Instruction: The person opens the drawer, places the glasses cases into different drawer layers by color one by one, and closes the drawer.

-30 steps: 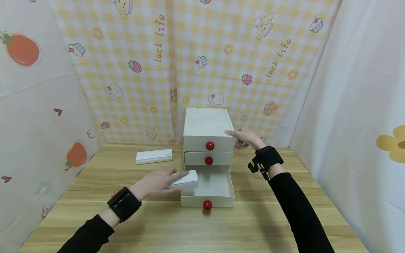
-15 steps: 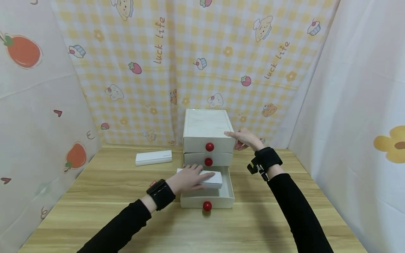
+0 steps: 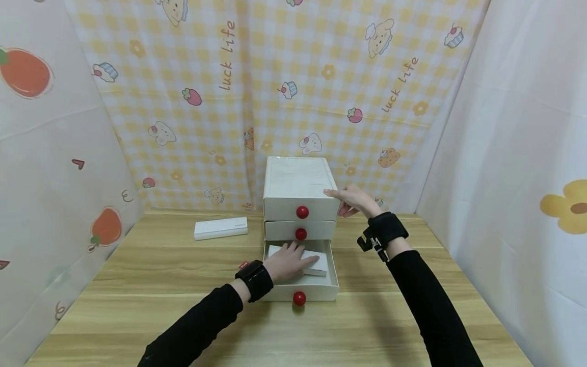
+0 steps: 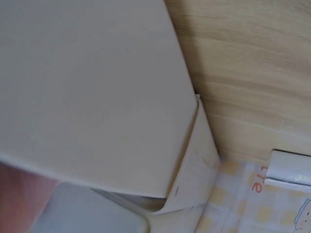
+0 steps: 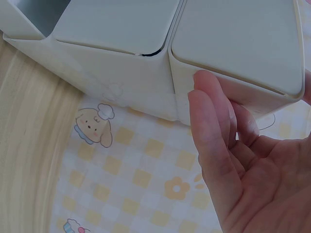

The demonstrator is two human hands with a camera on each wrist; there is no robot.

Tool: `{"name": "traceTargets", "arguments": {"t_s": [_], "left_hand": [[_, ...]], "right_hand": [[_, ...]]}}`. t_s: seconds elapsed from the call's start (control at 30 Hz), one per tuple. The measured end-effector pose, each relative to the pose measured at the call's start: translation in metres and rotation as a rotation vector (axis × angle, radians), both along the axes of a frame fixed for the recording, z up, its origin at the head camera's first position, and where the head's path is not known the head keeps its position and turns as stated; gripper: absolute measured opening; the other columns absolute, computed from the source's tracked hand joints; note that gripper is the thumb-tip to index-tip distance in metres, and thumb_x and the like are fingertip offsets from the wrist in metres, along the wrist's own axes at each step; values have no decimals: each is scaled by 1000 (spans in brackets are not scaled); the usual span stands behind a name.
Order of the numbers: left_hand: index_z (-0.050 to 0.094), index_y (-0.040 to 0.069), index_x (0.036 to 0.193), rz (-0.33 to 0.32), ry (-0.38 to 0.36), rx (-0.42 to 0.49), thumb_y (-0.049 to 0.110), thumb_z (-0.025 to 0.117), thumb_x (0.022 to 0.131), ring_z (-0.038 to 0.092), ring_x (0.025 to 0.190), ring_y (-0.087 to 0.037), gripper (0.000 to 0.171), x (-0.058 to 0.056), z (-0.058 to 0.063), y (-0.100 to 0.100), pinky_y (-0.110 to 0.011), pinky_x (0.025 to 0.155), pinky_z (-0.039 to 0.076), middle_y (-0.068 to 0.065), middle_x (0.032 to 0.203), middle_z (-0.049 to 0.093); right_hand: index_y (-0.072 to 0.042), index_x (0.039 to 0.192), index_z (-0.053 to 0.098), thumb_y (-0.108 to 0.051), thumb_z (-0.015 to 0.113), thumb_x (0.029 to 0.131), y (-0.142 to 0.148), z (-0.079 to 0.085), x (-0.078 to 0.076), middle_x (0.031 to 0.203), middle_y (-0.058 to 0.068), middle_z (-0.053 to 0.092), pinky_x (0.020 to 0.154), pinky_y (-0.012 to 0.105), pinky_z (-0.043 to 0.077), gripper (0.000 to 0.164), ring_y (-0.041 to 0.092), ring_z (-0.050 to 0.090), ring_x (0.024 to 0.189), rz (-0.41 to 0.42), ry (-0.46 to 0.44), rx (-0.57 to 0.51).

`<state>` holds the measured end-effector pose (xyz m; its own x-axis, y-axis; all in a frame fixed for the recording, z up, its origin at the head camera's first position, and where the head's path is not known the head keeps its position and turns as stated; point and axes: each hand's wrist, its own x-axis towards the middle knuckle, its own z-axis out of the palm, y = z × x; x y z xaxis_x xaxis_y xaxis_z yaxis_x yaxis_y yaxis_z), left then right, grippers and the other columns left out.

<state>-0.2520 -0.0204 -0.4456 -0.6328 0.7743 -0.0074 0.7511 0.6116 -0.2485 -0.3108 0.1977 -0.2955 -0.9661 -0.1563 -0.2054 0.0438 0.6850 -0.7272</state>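
A white desktop drawer cabinet (image 3: 300,176) stands at the back, its bottom drawer (image 3: 321,292) pulled out. Inside that drawer lies a white oblong box (image 3: 320,267), mostly covered by my left hand (image 3: 285,264), which holds it from above with the fingers spread over it. My right hand (image 3: 359,200) grips the cabinet's upper right front corner, one digit on top. In the right wrist view the fingertips (image 5: 200,80) touch the cabinet's side wall. The left wrist view shows mainly a pale flat panel (image 4: 92,97) close up, with a bit of hand at lower left.
A second white oblong box (image 3: 221,228) lies on the wooden table (image 3: 206,331) left of the cabinet. Red round knobs mark the drawers; the middle drawer (image 3: 279,230) sits in its slot. A yellow checked curtain (image 3: 202,122) hangs behind, and white cloth hangs on both sides.
My left hand has carried the white box rightward from the drawer's left edge, over it and down inside. The right hand stays at the cabinet's corner.
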Motion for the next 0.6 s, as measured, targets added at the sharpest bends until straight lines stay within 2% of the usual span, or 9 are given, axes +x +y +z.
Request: {"name": "traceTargets", "arguments": {"t_s": [0.13,0.3,0.6], "left_hand": [[33,31,146,4,18,9,30,55,95,50,124,-28,55,-3,-2,-1,-44,99,47,-12,136,53],[32,29,146,4,58,-20,26,54,96,52,120,-25,55,-5,-5,-2,-39,96,49,-10,133,55],[37,28,143,-40,242,-27,22,57,94,57,107,-19,54,-7,-12,-4,-27,83,53,-6,121,60]], "right_hand": [[2,93,65,-55,54,90,0,0,0,60,2,62,62,29,56,58,12,61,55,2,0,-3],[3,92,66,-55,54,90,0,2,3,59,2,62,62,29,56,60,12,61,55,0,9,3],[3,93,65,-57,55,89,1,0,0,63,3,63,63,29,56,61,13,62,56,-14,-2,0]]}}
